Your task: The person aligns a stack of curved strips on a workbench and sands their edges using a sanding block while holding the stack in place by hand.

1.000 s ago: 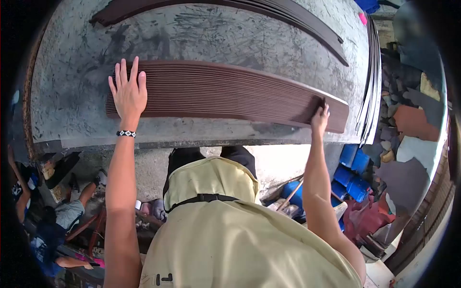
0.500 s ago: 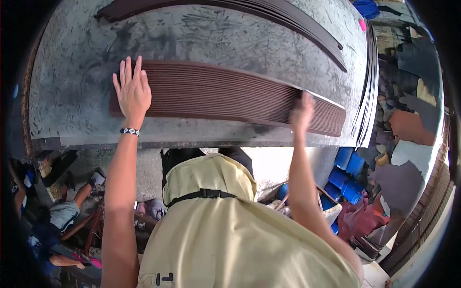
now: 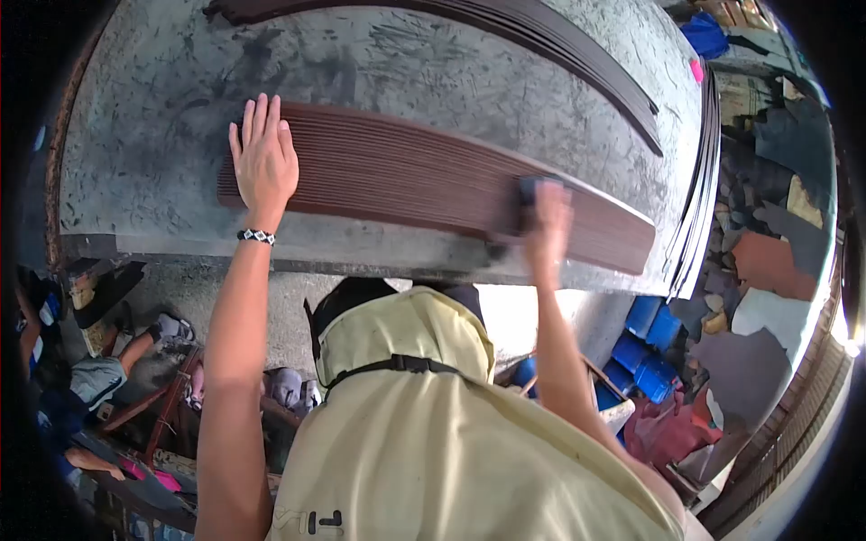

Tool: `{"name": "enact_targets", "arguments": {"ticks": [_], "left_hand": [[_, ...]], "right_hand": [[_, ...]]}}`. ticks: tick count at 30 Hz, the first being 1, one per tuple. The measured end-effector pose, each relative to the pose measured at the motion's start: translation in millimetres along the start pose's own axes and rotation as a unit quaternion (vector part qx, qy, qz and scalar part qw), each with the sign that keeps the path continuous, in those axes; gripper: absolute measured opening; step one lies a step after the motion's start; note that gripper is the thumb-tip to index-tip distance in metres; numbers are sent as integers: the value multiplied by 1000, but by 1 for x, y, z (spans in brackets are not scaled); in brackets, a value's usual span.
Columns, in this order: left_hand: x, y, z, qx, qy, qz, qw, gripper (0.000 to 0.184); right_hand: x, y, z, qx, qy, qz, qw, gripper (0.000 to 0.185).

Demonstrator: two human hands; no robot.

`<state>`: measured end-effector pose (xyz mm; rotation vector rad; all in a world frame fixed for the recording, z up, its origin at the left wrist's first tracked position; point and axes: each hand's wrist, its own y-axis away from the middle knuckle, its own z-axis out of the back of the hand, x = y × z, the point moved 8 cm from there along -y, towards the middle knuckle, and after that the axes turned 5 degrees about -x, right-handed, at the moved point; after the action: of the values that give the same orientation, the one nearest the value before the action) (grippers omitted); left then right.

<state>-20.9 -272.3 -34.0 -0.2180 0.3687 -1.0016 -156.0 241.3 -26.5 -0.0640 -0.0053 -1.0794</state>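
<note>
Brown ribbed strips (image 3: 406,167) lie side by side in a long band across the grey table (image 3: 162,153). My left hand (image 3: 265,162) rests flat on the band's left end, fingers spread a little, with a black and white bracelet at the wrist. Toward the right part of the band, my right hand (image 3: 548,225) is blurred by motion. It holds a dark block-like object (image 3: 529,200) against the strips, whose details are smeared.
More dark brown strips (image 3: 559,45) lie along the table's far side. Thin black strips (image 3: 702,180) hang at its right edge. Leather pieces (image 3: 771,266) and blue containers (image 3: 645,356) are at the right. A seated person (image 3: 99,379) is at lower left.
My right hand has swept left along the strips from near their right end, and the dark object in it now shows. My left hand stays flat on the left end.
</note>
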Motion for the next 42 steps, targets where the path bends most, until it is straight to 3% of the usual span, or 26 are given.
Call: {"name": "enact_targets", "arguments": {"ticks": [1,2,3,5,6,7,8,9,11,13,16,18,20,22,23,24,25,27,28,29,31,32,37,39,41,42], "left_hand": [[-2,2,1,2,-6,-7,1000,55],[-3,2,2,1,-9,-6,1000,55],[-2,0,2,-3,-11,-5,1000,55],[-3,3,1,-3,-9,-8,1000,55],[-3,3,2,4,-17,-14,1000,54],[-4,0,4,15,-27,-14,999,53],[-6,-1,6,13,-36,-39,999,53],[-7,-1,9,12,-9,-42,999,53],[1,-1,0,3,18,-52,998,53],[12,0,-10,25,1,-44,999,55],[24,1,-20,42,-8,-39,998,59],[27,-1,-25,41,-58,-41,997,60],[24,1,-28,24,-137,-42,989,58],[-62,-2,-10,71,-115,-34,990,56],[-128,9,-3,28,-126,-90,988,56],[-199,14,13,114,-82,-39,989,59],[-243,35,2,52,-107,-56,991,60],[-356,68,-3,7,-74,-122,990,63],[-412,76,-1,79,-14,-121,989,66],[-456,94,-7,60,30,-139,988,66],[-535,109,-8,138,102,-163,972,64],[-561,119,-14,123,118,-170,971,66],[-579,146,-43,126,224,-139,957,74],[-549,145,-35,73,223,-118,965,74],[-478,115,23,57,188,-19,980,72],[-427,110,43,-21,156,45,987,65]], "right_hand": [[-78,14,9,-84,41,10,996,78],[-167,16,8,-62,-15,-162,985,58],[-182,20,26,-91,-45,-320,942,47],[-165,4,-42,-3,64,-205,977,54],[-73,-2,-40,-44,69,-113,990,53],[70,-14,-8,-48,39,-28,998,53],[169,-26,4,-18,-41,39,998,54],[230,-28,-3,3,-123,105,987,56],[256,-34,-10,19,-208,177,962,63],[182,-23,15,12,-209,169,963,72],[1,-5,52,-47,-151,60,985,90],[-103,7,70,-137,-105,7,985,78],[-206,26,62,-140,-20,-105,984,66],[-273,45,57,-144,32,-169,975,54],[-285,47,57,-151,11,-139,979,53],[-291,48,54,-143,-43,-105,983,55],[-288,50,53,-135,-98,-76,983,58],[-262,45,66,-113,-65,-44,990,58],[-261,43,58,-120,-41,-40,991,55],[-259,40,59,-124,-40,-39,991,51],[-258,30,53,-121,-76,-53,988,47],[-258,26,44,-128,-76,-37,988,47],[-287,24,48,-90,-107,34,990,55],[-302,24,50,-74,-113,79,988,58],[-299,26,53,-44,-86,106,990,59],[-293,29,53,-23,-87,138,986,61]]}}
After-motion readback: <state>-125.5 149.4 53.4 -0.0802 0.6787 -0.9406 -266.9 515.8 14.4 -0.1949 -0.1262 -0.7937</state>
